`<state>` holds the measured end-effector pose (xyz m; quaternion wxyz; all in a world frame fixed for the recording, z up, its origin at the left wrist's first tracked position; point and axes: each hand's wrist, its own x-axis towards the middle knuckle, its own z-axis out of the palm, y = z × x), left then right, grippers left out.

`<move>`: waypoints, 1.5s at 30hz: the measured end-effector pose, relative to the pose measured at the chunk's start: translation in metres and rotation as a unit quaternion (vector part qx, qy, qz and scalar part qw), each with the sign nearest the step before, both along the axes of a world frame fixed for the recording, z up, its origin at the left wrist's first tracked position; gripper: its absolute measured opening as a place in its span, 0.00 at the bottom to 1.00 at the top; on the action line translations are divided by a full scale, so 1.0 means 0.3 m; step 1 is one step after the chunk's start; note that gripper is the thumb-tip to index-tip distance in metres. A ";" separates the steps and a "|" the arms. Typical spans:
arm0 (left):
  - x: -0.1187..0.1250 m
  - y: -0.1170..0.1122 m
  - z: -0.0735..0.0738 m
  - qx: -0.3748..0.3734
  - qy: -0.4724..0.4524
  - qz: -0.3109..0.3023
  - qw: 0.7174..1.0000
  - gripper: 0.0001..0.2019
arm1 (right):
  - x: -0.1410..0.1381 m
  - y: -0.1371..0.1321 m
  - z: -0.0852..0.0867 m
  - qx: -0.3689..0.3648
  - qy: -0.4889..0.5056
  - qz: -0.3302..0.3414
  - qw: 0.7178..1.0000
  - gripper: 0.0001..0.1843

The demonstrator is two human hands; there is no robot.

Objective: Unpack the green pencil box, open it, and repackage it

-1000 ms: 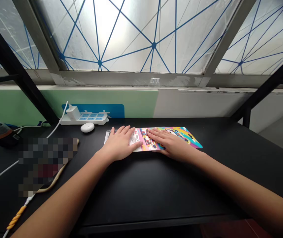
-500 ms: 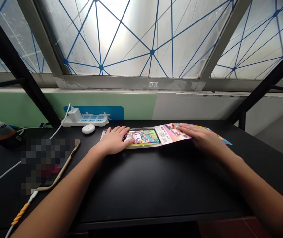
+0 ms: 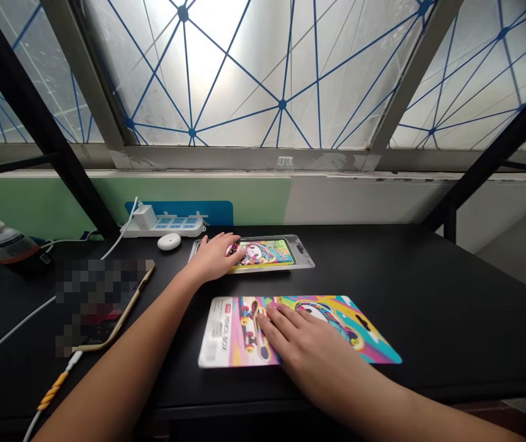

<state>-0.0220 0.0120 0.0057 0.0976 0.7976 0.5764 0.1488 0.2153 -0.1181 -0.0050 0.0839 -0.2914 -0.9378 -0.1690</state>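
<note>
Your right hand (image 3: 313,347) lies flat and open, fingers spread on a printed card sleeve (image 3: 239,331) marked "Pencil Box", near the front of the bench (image 3: 451,288). Your left hand (image 3: 214,256), apart from the right, rests open and unclamped on the left end of a clear plastic tray (image 3: 303,258), which holds a cartoon-printed pencil box (image 3: 263,253) just beyond the sleeve. Further left sit a small white rounded object (image 3: 169,242), a white power strip (image 3: 164,227) and a bottle (image 3: 5,238).
</note>
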 end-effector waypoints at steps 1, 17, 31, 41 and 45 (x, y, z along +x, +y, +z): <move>0.004 -0.001 -0.003 0.003 0.001 0.000 1.000 0.28 | -0.036 0.004 -0.024 -0.004 0.001 -0.011 1.000 0.30; 0.036 -0.018 -0.010 0.045 0.050 -0.023 0.997 0.26 | -0.053 0.266 0.103 -0.143 0.106 -0.004 0.984 0.23; 0.047 -0.023 0.004 0.135 0.068 -0.017 0.988 0.21 | 0.023 0.646 0.166 -0.288 0.032 -0.151 0.945 0.33; 0.000 -0.032 0.062 0.181 0.065 0.004 0.981 0.29 | 0.033 0.489 0.103 -0.075 0.178 -0.102 0.976 0.21; -0.004 -0.065 0.123 0.219 0.089 -0.014 0.972 0.27 | 0.062 0.410 0.102 0.019 0.215 -0.027 0.976 0.08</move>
